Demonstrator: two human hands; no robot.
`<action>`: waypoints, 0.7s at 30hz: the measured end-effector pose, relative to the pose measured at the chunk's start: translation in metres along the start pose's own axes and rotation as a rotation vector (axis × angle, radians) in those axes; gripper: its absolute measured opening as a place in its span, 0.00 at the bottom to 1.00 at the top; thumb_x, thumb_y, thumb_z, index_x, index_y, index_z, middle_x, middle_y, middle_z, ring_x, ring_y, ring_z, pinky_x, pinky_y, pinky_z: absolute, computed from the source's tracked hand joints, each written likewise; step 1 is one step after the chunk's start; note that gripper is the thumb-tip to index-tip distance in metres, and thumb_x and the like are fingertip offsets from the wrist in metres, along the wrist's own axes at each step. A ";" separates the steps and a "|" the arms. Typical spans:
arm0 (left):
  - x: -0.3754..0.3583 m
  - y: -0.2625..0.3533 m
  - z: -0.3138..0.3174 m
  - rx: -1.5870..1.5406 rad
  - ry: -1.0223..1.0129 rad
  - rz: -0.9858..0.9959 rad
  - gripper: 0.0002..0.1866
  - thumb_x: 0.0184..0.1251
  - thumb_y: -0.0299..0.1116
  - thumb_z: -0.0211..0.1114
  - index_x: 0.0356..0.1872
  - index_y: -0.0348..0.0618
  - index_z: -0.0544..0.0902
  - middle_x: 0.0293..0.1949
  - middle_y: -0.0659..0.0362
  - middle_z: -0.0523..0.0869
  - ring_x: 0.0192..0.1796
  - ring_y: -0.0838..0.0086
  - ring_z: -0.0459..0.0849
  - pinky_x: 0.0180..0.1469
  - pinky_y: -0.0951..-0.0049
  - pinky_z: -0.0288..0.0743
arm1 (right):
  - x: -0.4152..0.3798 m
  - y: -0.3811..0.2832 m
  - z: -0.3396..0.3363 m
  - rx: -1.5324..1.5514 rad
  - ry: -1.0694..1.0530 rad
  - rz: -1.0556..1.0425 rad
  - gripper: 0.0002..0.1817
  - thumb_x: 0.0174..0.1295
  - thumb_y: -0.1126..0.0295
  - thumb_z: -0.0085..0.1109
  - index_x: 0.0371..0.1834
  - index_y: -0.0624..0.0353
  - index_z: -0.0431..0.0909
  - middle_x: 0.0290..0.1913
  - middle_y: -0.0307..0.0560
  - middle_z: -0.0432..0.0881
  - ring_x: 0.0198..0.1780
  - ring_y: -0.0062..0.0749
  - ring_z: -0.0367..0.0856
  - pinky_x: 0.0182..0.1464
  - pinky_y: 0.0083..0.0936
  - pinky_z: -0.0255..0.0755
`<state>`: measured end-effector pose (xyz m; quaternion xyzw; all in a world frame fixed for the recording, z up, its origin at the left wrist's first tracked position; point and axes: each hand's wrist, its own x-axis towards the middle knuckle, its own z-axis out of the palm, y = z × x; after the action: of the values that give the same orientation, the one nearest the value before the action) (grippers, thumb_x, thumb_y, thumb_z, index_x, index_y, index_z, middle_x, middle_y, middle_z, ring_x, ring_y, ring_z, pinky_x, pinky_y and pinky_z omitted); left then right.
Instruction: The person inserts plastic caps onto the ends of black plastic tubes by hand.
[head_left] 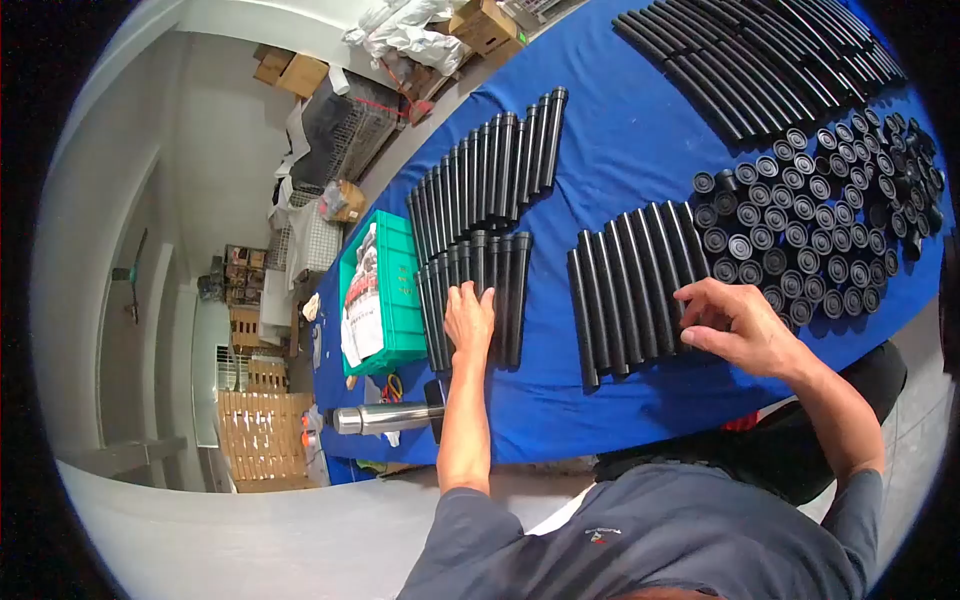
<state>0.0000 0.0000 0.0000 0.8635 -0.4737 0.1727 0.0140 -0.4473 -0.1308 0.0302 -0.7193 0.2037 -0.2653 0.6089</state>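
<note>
My left hand (468, 318) lies over a front row of black tubes with wider capped ends (516, 300), its fingers stretched along them and thumb apart. A second row of capped tubes (490, 170) lies behind, overlapping the front row in this view. My right hand (740, 328) is at the right end of a row of plain black tubes (630, 290), thumb and curved fingers apart and nothing visible between them. It covers the lower part of the rightmost tubes. Many round black caps (802, 207) with ringed faces are spread just beyond my right hand.
A blue cloth (620, 130) covers the table. More black tubes (740, 60) are stacked at the far right. On the left stand a green crate (403, 290) with a white printed bag (362, 300), a steel flask (385, 418) and scissors (394, 388). Cardboard boxes (487, 28) stand beyond the table.
</note>
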 end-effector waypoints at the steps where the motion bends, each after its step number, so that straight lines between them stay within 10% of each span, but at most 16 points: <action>1: -0.001 -0.001 0.000 0.002 -0.006 0.001 0.22 0.68 0.46 0.71 0.54 0.43 0.82 0.48 0.48 0.81 0.53 0.49 0.84 0.51 0.48 0.81 | 0.000 -0.002 -0.001 0.014 0.012 0.011 0.20 0.64 0.70 0.70 0.57 0.65 0.79 0.35 0.46 0.88 0.31 0.26 0.85 0.35 0.26 0.78; 10: 0.001 -0.005 -0.005 -0.024 0.044 0.036 0.28 0.67 0.53 0.70 0.57 0.39 0.82 0.53 0.47 0.83 0.54 0.47 0.84 0.54 0.51 0.79 | 0.001 -0.007 -0.050 0.132 0.424 -0.013 0.15 0.68 0.71 0.66 0.54 0.65 0.82 0.33 0.35 0.84 0.31 0.16 0.80 0.33 0.18 0.73; 21: 0.008 0.138 -0.041 -0.562 0.081 0.320 0.15 0.66 0.33 0.73 0.51 0.40 0.86 0.43 0.53 0.87 0.44 0.60 0.88 0.48 0.62 0.81 | -0.009 -0.015 -0.123 0.092 0.816 -0.168 0.12 0.72 0.67 0.63 0.51 0.62 0.85 0.30 0.29 0.80 0.27 0.08 0.72 0.28 0.11 0.65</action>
<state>-0.1213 -0.0750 0.0217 0.7327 -0.6317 0.0692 0.2435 -0.5325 -0.2172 0.0584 -0.5411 0.3567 -0.5863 0.4860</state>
